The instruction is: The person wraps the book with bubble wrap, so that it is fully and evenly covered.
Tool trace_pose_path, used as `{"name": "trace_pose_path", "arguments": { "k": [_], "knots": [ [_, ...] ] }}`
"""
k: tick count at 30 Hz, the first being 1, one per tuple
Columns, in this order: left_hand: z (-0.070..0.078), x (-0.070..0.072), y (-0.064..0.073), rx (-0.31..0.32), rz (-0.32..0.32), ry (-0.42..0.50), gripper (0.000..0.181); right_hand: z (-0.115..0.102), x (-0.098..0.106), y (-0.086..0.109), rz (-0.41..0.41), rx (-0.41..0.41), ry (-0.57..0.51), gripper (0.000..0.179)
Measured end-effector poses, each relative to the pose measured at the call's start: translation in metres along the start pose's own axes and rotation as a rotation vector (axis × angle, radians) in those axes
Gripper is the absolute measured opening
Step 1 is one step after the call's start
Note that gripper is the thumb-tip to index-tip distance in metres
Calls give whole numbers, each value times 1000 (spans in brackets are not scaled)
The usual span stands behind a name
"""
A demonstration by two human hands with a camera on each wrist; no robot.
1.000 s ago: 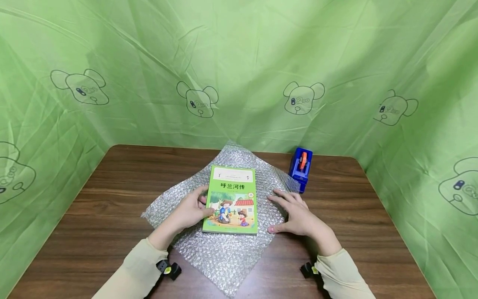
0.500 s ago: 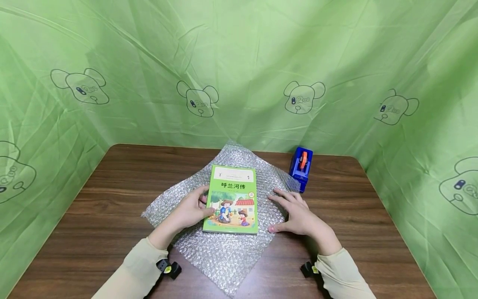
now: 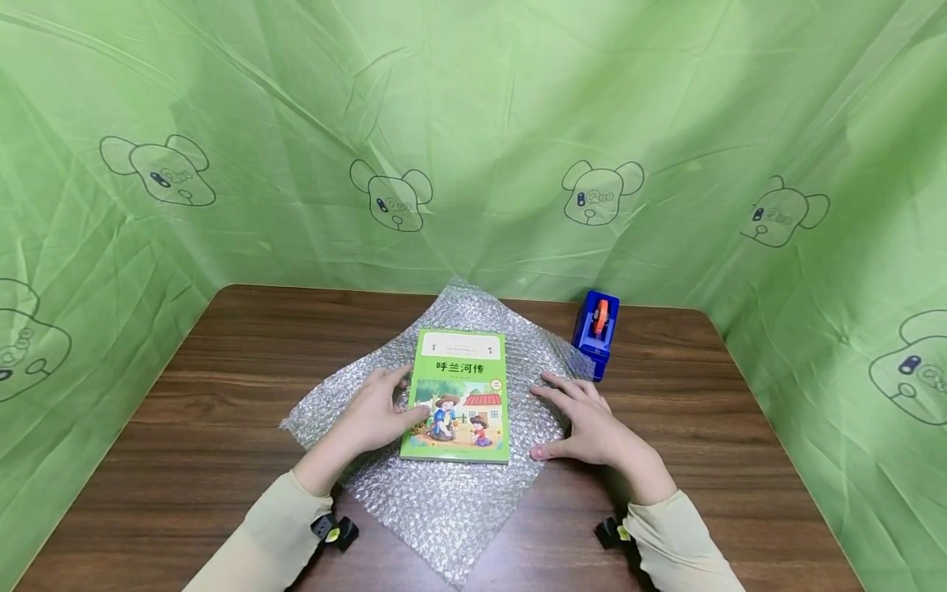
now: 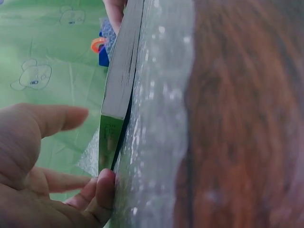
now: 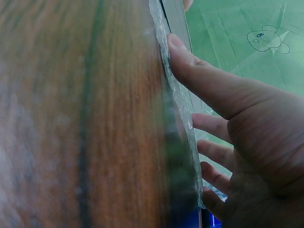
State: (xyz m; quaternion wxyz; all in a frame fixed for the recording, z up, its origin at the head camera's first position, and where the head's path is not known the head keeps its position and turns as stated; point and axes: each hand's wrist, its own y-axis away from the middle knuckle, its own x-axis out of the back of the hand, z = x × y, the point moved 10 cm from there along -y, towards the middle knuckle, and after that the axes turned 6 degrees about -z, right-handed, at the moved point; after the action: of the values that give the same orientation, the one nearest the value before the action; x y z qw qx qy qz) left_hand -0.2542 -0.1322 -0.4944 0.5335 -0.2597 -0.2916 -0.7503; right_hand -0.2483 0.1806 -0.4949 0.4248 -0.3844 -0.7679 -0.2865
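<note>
A green paperback book [image 3: 460, 395] with a picture cover lies face up on a sheet of bubble wrap [image 3: 444, 510]. My left hand [image 3: 376, 415] is at the book's left edge. In the left wrist view its thumb [image 4: 66, 118] stands clear of the cover, while fingertips [image 4: 105, 185] touch the base of the spine. My right hand [image 3: 592, 423] rests with spread fingers on the right part of the bubble wrap, apart from the book. In the right wrist view its thumb [image 5: 190, 59] lies on the wrap's edge.
A blue tape dispenser [image 3: 596, 329] with an orange roll stands at the back right, beside the wrap's right corner. The brown wooden table [image 3: 244, 370] is enclosed by green cloth [image 3: 481, 99] at the back and sides.
The book has shifted very slightly left. My left thumb has risen and the fingers have loosened at the book's edge. My right hand has stayed still.
</note>
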Motion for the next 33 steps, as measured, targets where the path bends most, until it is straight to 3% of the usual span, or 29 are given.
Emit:
{"name": "trace_pose_path", "arguments": {
  "k": [6,33],
  "knots": [
    [-2,-8,-1,11,-44,-45,108,0,0,0,-3,-2,2,103],
    [9,-11,4,-22,-81,-82,111,0,1,0,-15,-25,3,102]
  ]
}}
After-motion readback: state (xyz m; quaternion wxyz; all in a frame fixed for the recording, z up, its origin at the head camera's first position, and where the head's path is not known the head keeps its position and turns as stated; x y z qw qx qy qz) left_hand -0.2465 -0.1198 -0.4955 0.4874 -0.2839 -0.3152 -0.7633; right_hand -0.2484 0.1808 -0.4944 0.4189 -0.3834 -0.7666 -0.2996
